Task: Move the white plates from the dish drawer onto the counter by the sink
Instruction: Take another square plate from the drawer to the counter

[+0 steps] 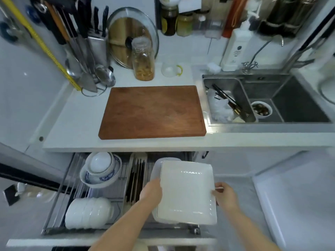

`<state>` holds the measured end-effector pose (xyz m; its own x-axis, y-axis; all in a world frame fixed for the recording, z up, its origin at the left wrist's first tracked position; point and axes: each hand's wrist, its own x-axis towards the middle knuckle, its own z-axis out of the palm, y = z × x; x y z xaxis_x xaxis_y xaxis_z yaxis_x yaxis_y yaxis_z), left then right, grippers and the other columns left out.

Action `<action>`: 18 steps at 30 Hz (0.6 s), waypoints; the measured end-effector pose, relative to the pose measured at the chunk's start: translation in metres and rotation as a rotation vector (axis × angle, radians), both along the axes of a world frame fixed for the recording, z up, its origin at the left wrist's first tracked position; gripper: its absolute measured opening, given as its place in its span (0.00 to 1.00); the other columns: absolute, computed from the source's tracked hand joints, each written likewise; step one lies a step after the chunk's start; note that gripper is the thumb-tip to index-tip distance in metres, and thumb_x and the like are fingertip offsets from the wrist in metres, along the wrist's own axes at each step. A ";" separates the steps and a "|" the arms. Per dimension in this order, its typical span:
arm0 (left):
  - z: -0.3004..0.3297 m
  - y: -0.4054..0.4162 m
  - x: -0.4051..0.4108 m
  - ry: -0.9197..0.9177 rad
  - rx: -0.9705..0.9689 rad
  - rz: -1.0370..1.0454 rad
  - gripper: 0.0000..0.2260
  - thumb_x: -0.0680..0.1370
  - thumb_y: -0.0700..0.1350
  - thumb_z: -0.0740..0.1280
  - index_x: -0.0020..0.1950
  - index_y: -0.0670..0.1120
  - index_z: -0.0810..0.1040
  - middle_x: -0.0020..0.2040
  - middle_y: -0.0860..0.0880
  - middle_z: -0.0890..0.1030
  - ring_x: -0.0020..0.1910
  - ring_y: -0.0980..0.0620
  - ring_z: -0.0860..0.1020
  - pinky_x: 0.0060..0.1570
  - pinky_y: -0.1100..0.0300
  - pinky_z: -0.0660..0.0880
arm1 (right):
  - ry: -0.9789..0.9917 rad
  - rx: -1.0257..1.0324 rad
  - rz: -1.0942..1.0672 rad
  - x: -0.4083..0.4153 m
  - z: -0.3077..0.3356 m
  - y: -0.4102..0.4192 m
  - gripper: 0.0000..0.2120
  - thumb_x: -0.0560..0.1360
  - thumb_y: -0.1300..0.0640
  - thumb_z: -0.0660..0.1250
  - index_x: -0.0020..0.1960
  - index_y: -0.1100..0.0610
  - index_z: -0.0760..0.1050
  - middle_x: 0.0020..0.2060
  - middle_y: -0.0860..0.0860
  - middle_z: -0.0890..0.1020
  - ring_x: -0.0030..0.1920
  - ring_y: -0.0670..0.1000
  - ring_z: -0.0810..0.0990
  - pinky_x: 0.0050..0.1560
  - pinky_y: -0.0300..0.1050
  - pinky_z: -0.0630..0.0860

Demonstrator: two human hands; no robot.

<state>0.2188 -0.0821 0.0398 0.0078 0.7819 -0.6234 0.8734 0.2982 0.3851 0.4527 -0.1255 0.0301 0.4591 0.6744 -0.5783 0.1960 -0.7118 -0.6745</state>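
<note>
Head view: square white plate (186, 192) between left hand (151, 193) and right hand (225, 196), both gripping its edges.

Even, cool indoor light; no hard shadows. Soft glare on the square plate (186, 191) and the cutting board (152, 112). Whole frame slightly soft. Wide-angle bending at the edges: counter (81, 116) front bows, corners smear and blur.

Two hands — left (151, 192) and right (225, 195) — one square white plate (186, 192) with at least one more plate (155, 171) beneath. One cutting board (152, 112), one glass jar (143, 61), one glass lid (126, 33) — and two bowl stacks, upright (100, 169) and sideways (88, 213).
</note>
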 end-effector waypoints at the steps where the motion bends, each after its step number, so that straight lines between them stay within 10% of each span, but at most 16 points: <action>1: 0.007 0.001 0.012 -0.016 0.029 -0.009 0.15 0.81 0.40 0.55 0.66 0.41 0.70 0.60 0.42 0.78 0.58 0.43 0.78 0.56 0.54 0.74 | -0.002 0.016 -0.018 0.011 0.006 -0.003 0.11 0.69 0.70 0.64 0.38 0.54 0.74 0.35 0.54 0.80 0.36 0.56 0.76 0.48 0.58 0.79; 18: 0.082 0.005 0.273 -0.268 0.220 -0.159 0.16 0.77 0.37 0.56 0.60 0.44 0.77 0.55 0.42 0.81 0.55 0.43 0.78 0.48 0.57 0.71 | -0.033 0.245 -0.285 0.260 0.088 -0.055 0.12 0.69 0.69 0.63 0.40 0.53 0.75 0.38 0.51 0.79 0.39 0.56 0.78 0.49 0.56 0.81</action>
